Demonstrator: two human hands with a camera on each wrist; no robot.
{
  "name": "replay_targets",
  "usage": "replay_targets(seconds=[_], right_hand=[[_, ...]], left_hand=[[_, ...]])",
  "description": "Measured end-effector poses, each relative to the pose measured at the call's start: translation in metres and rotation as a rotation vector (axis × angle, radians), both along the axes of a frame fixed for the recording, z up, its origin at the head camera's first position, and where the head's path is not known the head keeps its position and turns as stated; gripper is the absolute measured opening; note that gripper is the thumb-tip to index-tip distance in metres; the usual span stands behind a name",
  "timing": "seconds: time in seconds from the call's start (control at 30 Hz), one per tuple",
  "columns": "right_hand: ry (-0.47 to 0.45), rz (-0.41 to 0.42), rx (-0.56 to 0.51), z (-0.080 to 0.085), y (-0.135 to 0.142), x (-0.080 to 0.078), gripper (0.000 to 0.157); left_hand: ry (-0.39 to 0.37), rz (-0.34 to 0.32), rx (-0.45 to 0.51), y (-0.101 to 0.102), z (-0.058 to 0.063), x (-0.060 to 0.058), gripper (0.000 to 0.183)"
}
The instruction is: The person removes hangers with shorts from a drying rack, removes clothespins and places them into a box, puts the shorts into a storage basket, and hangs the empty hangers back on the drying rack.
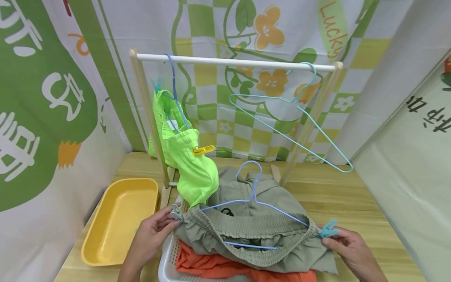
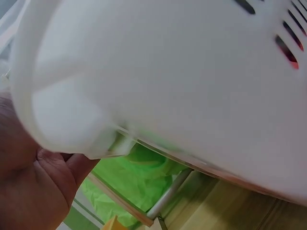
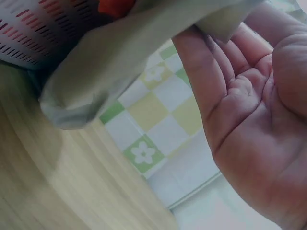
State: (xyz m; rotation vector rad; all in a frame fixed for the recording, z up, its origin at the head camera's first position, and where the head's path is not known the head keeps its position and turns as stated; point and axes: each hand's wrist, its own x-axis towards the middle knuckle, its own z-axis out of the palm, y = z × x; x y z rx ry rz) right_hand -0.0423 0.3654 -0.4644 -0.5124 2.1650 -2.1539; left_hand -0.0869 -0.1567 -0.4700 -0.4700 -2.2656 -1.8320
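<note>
Grey-green elastic-waist pants [image 1: 246,227] lie over the basket, with a periwinkle hanger [image 1: 253,196] inside the waistband and its hook standing up. At the waistband's left end, my left hand [image 1: 149,237] pinches a grey clothespin [image 1: 177,213]. My right hand [image 1: 352,250] holds a light-blue clothespin [image 1: 328,229] at the right end, thumb in front and fingers behind. The basket's white wall [image 2: 192,81] hides the left fingertips in the left wrist view. In the right wrist view, a hanging flap of the pants [image 3: 100,72] covers the fingertips of the right hand [image 3: 254,120].
The drying rack [image 1: 232,61] carries bright green shorts [image 1: 190,164] with a yellow clothespin [image 1: 203,150], and a bare turquoise hanger [image 1: 292,102]. Orange clothing [image 1: 211,263] lies in the white basket [image 1: 168,256] under the pants. A yellow tub [image 1: 121,219] stands at left.
</note>
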Motion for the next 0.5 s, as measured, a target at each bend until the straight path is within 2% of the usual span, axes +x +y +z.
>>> replay_targets(seconds=[0.07,0.2,0.3,0.37,0.5], right_hand=[[-0.012,-0.024,0.04,-0.0007,-0.0014,-0.0005,0.037],[-0.078,0.029,-0.02,-0.0022,-0.0037,-0.001,0.04],[-0.099,0.043,-0.03,-0.0009,-0.0052,0.0001,0.037],[-0.099,0.021,0.011,0.0008,-0.0061,0.0007,0.034],[-0.12,-0.049,0.171,0.0047,-0.0074,0.0018,0.028]], left_hand=[[-0.008,-0.012,0.008,-0.0011,-0.001,0.0004,0.046],[-0.049,-0.067,0.029,-0.0034,-0.0038,0.0012,0.047],[-0.04,-0.119,0.047,-0.0048,-0.0064,0.0018,0.045],[-0.012,-0.135,0.056,-0.0053,-0.0078,0.0018,0.044],[0.062,-0.157,0.072,-0.0056,-0.0079,0.0015,0.043]])
